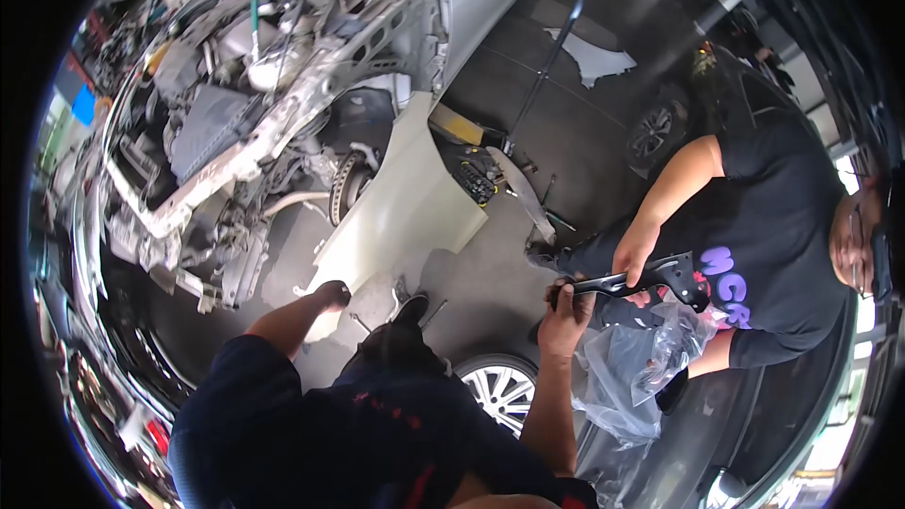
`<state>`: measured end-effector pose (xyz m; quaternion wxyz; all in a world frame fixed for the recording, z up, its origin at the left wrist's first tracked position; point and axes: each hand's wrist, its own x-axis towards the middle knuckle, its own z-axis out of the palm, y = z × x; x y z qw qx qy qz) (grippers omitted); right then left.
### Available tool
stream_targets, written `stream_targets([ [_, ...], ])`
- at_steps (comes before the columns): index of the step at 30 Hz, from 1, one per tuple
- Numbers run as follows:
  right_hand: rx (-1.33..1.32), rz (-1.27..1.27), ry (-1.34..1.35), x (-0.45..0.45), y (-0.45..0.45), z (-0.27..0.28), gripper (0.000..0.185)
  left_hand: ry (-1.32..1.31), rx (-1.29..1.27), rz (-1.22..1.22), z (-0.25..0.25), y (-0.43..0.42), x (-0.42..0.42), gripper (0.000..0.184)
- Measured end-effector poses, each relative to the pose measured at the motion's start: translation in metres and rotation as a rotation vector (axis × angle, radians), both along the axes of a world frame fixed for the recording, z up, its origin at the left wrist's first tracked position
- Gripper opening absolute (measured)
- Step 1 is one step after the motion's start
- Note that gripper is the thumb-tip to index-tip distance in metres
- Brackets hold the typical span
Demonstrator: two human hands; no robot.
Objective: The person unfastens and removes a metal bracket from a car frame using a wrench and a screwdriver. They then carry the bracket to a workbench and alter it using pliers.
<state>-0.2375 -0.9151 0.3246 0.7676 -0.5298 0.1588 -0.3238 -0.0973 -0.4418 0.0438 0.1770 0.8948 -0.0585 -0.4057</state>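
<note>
A pale cream fender panel (401, 184) stands on end beside the stripped front of a car. At its lower end my left hand (332, 297) is closed on the edge, with the fingertips partly hidden. My right hand (567, 313) is closed around one end of a long black bracket (617, 280). A co-worker's hand (638, 253) grips the same bracket near its middle. Below the bracket, a clear plastic bag (627, 368) hangs crumpled against the co-worker.
The opened engine bay (217, 123) and a bare brake disc (341, 190) are at left. A metal pole (556, 47), a tray of small parts (474, 181) and a white panel piece (596, 58) are on the floor. A silver wheel (498, 394) is close by my right arm.
</note>
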Motion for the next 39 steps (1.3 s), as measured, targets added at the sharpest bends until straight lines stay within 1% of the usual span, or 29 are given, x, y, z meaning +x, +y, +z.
stream_targets([
  [2, -0.174, -0.007, 0.074, -0.023, 0.02, -0.01, 0.031, -0.028, 0.001, 0.067, 0.006, 0.021, -0.024, 0.034],
  [3, -0.263, -0.008, 0.108, -0.033, 0.028, -0.015, 0.032, -0.053, -0.056, 0.092, -0.003, 0.033, -0.036, 0.034],
  [4, -0.315, 0.051, 0.125, -0.044, 0.035, -0.026, 0.036, -0.068, -0.109, 0.117, 0.002, 0.04, -0.058, 0.034],
  [5, -0.478, 0.093, 0.147, -0.056, 0.041, -0.034, 0.036, -0.124, -0.152, 0.168, 0.006, 0.047, -0.08, 0.035],
  [6, -0.633, 0.135, 0.17, -0.067, 0.053, -0.037, 0.035, -0.136, -0.2, 0.215, 0.029, 0.047, -0.101, 0.036],
  [7, -0.688, 0.205, 0.245, -0.08, 0.069, -0.033, 0.036, -0.169, -0.314, 0.245, 0.057, 0.044, -0.123, 0.034],
  [8, -0.795, 0.252, 0.33, -0.09, 0.087, -0.02, 0.034, -0.144, -0.431, 0.281, 0.111, 0.033, -0.141, 0.03],
  [9, -1.002, 0.258, 0.351, -0.097, 0.091, -0.042, 0.035, -0.286, -0.512, 0.155, 0.112, 0.034, -0.154, 0.029],
  [10, -1.212, 0.27, 0.369, -0.107, 0.097, -0.064, 0.036, -0.216, -0.573, 0.219, 0.151, 0.022, -0.166, 0.033],
  [11, -1.106, 0.304, 0.375, -0.112, 0.117, -0.068, 0.038, -0.141, -0.8, 0.281, 0.161, 0.017, -0.176, 0.038],
  [12, -1.128, 0.306, 0.341, -0.113, 0.14, -0.066, 0.037, -0.089, -1.032, 0.345, 0.17, 0.015, -0.179, 0.045],
  [14, -1.171, 0.327, 0.264, -0.119, 0.186, -0.054, 0.036, 0.148, -1.41, 0.598, 0.227, 0.003, -0.193, 0.059],
  [15, -1.169, 0.407, 0.336, -0.125, 0.205, -0.054, 0.039, 0.202, -1.557, 0.639, 0.212, 0.004, -0.196, 0.061],
  [16, -1.202, 0.417, 0.334, -0.128, 0.223, -0.061, 0.041, 0.246, -1.709, 0.666, 0.196, 0.007, -0.194, 0.064],
  [18, -1.274, 0.418, 0.343, -0.14, 0.251, -0.074, 0.045, 0.223, -1.573, 0.886, 0.221, 0.017, -0.194, 0.066],
  [19, -1.32, 0.423, 0.358, -0.143, 0.263, -0.071, 0.049, 0.308, -1.615, 0.988, 0.223, 0.031, -0.2, 0.06],
  [22, -1.345, 0.447, 0.306, -0.149, 0.29, -0.074, 0.048, 0.231, -1.635, 1.082, 0.225, 0.068, -0.211, 0.04],
  [23, -1.315, 0.454, 0.267, -0.15, 0.301, -0.074, 0.047, 0.293, -1.665, 1.145, 0.212, 0.082, -0.212, 0.031],
  [26, -1.403, 0.43, 0.142, -0.146, 0.34, -0.079, 0.048, 0.203, -1.631, 1.179, 0.191, 0.13, -0.216, 0.034],
  [27, -1.41, 0.443, 0.146, -0.142, 0.352, -0.083, 0.047, 0.172, -1.633, 1.19, 0.185, 0.144, -0.21, 0.038],
  [30, -1.376, 0.51, 0.11, -0.13, 0.404, -0.102, 0.047, 0.261, -1.627, 1.315, 0.17, 0.205, -0.193, 0.051],
  [31, -1.323, 0.583, 0.173, -0.129, 0.424, -0.103, 0.044, 0.239, -1.66, 1.391, 0.168, 0.22, -0.193, 0.061],
  [32, -1.322, 0.597, 0.15, -0.129, 0.44, -0.114, 0.042, 0.226, -1.702, 1.391, 0.169, 0.242, -0.196, 0.059],
  [34, -1.278, 0.655, 0.147, -0.118, 0.465, -0.124, 0.043, 0.309, -1.746, 1.377, 0.163, 0.278, -0.191, 0.059],
  [35, -1.31, 0.689, 0.152, -0.11, 0.477, -0.123, 0.044, 0.255, -1.721, 1.386, 0.164, 0.293, -0.187, 0.06],
  [37, -1.375, 0.772, 0.184, -0.101, 0.501, -0.108, 0.045, 0.166, -1.665, 1.422, 0.167, 0.314, -0.194, 0.063],
  [39, -1.315, 0.719, 0.09, -0.08, 0.54, -0.078, 0.045, 0.126, -1.701, 1.372, 0.172, 0.336, -0.195, 0.059],
])
